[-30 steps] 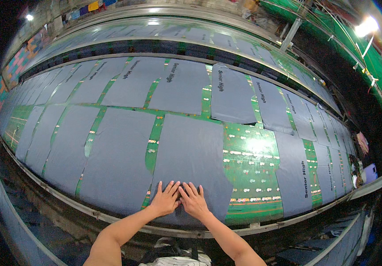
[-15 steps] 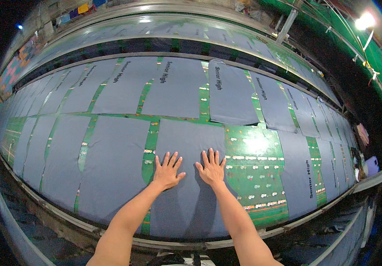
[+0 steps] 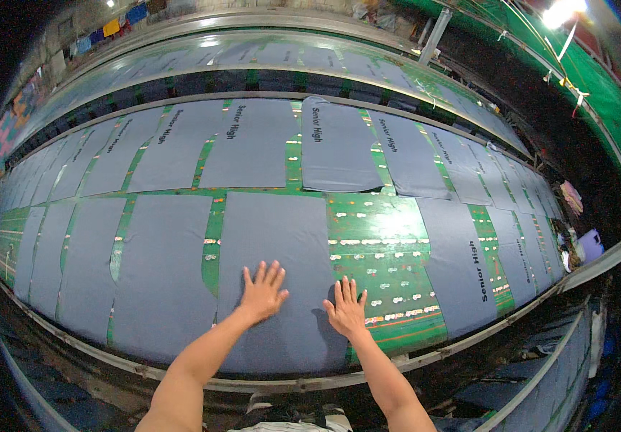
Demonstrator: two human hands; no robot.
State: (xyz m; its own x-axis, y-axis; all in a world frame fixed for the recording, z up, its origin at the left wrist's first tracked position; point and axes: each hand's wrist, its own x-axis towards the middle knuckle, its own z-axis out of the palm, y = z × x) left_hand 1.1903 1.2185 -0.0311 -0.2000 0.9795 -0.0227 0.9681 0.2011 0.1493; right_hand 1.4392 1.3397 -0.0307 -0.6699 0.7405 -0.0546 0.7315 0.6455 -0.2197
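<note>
A blue-grey cut fabric panel [image 3: 274,227] lies flat on the long green printing table [image 3: 379,270] in front of me. My left hand [image 3: 261,294] rests palm down on the middle of this panel, its fingers spread. Along the panel's right edge lies my right hand [image 3: 346,311], also palm down with fingers stretched out, partly beside the bare green surface. Neither hand grips anything. The panel looks mostly smooth and bears no print that I can see. To the right lies a similar panel [image 3: 458,252] with dark lettering down its side.
Several printed panels line the far row, among them one with a slightly raised edge [image 3: 339,155]. A metal rail [image 3: 253,383] edges the table's near side. Another long table [image 3: 274,54] runs behind. A purple container [image 3: 591,245] stands at the right end, beneath a bright lamp [image 3: 564,13].
Both hands have slid toward me over the panel. My right hand has come to the panel's right edge. The view has shifted slightly to the right.
</note>
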